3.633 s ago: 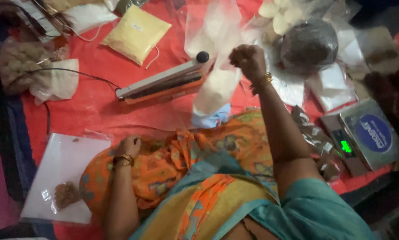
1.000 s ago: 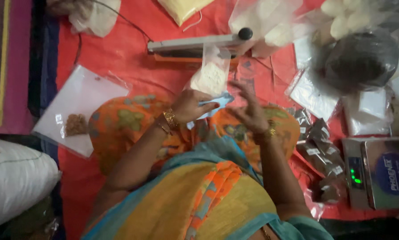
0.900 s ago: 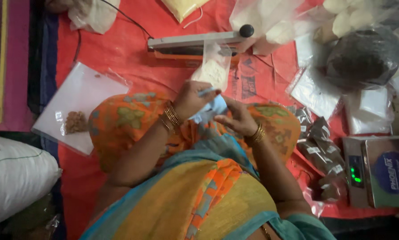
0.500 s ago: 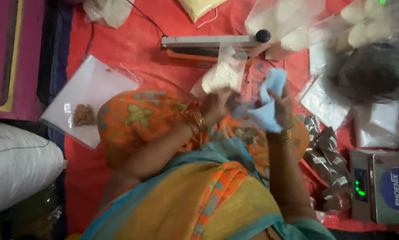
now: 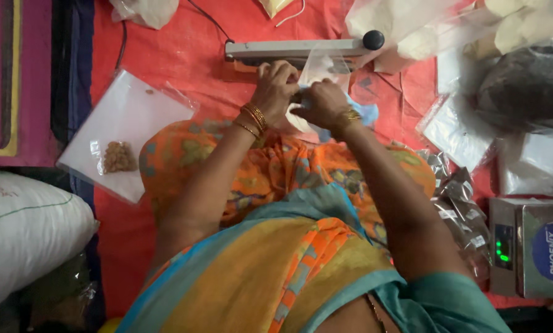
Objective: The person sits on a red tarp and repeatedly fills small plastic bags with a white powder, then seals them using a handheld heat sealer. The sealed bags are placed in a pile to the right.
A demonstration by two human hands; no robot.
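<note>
Left hand (image 5: pixel 275 86) and right hand (image 5: pixel 321 102) close together, fingers of both curled and pinched on the lower part of a clear thin plastic pouch (image 5: pixel 323 69). Pouch standing upright just in front of the long grey bar sealer with black round knob (image 5: pixel 301 49), its top edge touching or almost touching the bar. Content of the pouch mostly hidden behind the hands; something pale blue (image 5: pixel 368 113) visible under the right wrist, kind not clear.

Possible trouble, as a judgement: pouch mouth folded or not flat on the bar, giving a crooked or open seam; fingertips very near the heating strip, so risk of burn; loose film slipping from the pinch and spilling.

Work surface: red plastic sheet (image 5: pixel 184 55) on the floor, crowded. On the left a flat transparent bag with a few brown nuts (image 5: pixel 117 156), further left a white sack (image 5: pixel 24 240). On the right several packed pouches and a grey digital scale with green display (image 5: pixel 529 246).
</note>
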